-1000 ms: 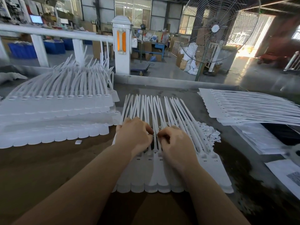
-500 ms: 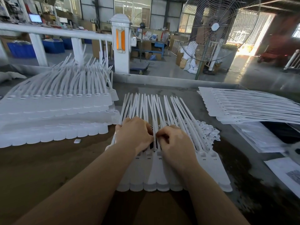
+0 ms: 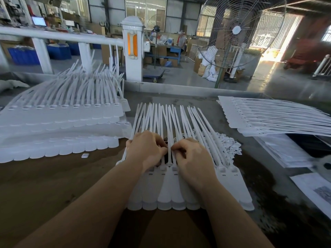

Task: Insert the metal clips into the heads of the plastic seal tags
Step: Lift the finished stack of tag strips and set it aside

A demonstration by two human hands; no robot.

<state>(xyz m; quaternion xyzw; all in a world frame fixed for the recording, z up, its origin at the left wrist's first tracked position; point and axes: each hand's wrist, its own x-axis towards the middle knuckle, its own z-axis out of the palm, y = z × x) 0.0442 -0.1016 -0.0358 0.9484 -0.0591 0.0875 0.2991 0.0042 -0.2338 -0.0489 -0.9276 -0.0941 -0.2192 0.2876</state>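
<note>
Hands — left hand (image 3: 145, 149), right hand (image 3: 192, 158) — two, fingers curled over one tag row (image 3: 179, 194).

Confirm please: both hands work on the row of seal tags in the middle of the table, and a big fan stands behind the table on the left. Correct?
Not quite. The head view shows the fan behind the table on the right. Both the left hand and right hand do work on the middle row of seal tags.

text: none I can read | printed sheets (image 3: 315, 192) to my right: too blurred | monitor (image 3: 38, 21) far off: too small | seal tags (image 3: 180, 192): I see no marking
</note>
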